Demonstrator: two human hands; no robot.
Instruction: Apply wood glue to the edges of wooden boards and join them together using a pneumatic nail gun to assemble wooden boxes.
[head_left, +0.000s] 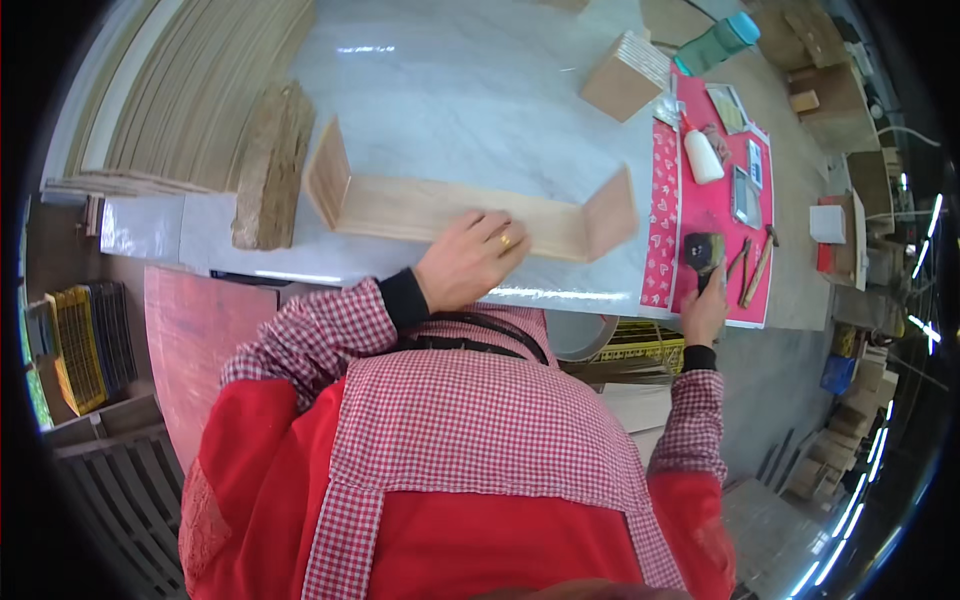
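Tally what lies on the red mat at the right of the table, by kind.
White glue bottle: 1
Dark-headed tool under the right hand: 1
Stick-like tools: about 3
Flat cards or packets: about 3
Total: about 8
The left hand rests on the wooden frame, off the red mat.

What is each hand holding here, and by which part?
Left hand presses flat on the wooden board, gripping nothing. Right hand grips the mallet by its handle.
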